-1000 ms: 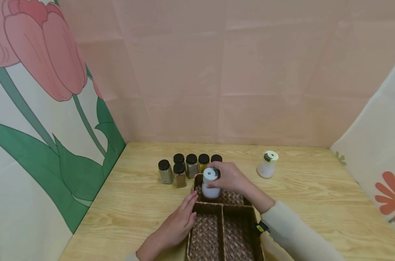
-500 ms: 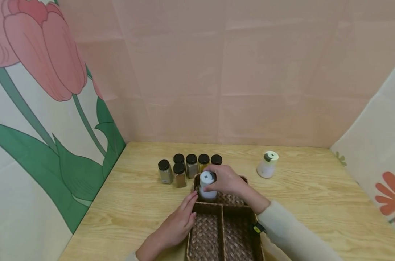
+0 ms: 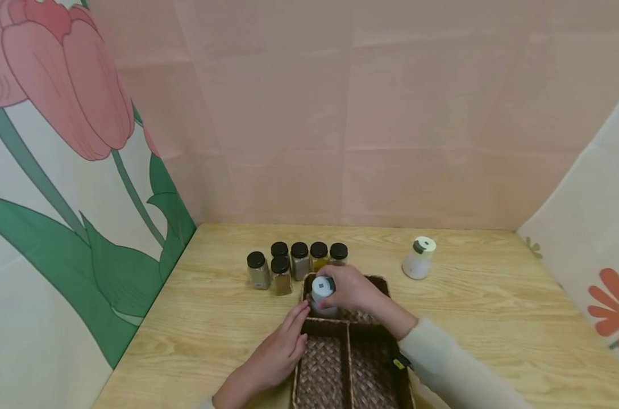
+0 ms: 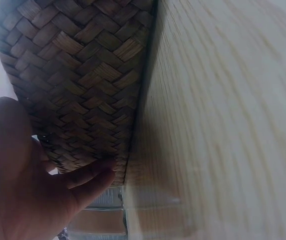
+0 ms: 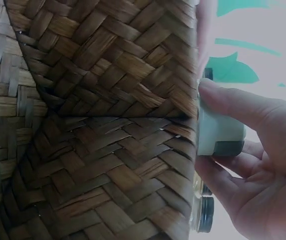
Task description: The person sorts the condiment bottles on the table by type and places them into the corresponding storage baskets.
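Observation:
My right hand [image 3: 354, 291] grips a white-capped bottle [image 3: 322, 288] by its top, thumb on one side and fingers on the other. The bottle stands low inside the left end of the back compartment of a brown woven basket [image 3: 349, 363]. In the right wrist view the basket's divider hides the lower part of the bottle [image 5: 220, 131]. My left hand [image 3: 278, 349] rests along the basket's left outer wall, fingers straight. Seen from the left wrist, its fingertips touch the woven side [image 4: 83, 85] low down, near the table.
Several black-capped spice jars [image 3: 300, 258] stand in a group behind the basket, toward the left. A second white bottle [image 3: 419, 258] stands alone at the back right of the wooden table [image 3: 483, 318]. A pink cloth [image 3: 340, 113] hangs behind the table.
My right hand has moved the white-capped bottle left and lowered it deeper into the back compartment. The left hand has stayed against the basket's side.

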The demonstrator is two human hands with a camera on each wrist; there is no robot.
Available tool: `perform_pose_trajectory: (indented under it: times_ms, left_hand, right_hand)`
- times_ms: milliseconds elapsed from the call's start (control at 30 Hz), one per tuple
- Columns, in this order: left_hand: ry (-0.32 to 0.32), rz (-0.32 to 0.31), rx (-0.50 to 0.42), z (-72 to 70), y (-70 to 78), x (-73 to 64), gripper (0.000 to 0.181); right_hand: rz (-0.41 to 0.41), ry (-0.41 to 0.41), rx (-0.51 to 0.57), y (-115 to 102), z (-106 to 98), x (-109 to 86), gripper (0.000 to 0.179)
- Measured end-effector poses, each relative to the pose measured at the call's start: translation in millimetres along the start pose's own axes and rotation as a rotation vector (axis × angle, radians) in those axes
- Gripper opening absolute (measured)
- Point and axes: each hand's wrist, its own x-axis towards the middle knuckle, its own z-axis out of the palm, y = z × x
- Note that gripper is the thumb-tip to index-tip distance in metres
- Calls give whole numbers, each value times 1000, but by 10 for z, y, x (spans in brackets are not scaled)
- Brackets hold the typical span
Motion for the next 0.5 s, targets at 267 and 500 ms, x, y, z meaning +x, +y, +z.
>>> perform_pose_trajectory:
  times_ms: [267,500]
  left_hand:
    - [-1,1,1,-5,24,-20,53]
    - [19,15,0,-26,43,-13,52]
  right_hand:
    - [34,-42,1,-34,7,-10,55]
    - [39,-61,-8,-55,-28,-12,57]
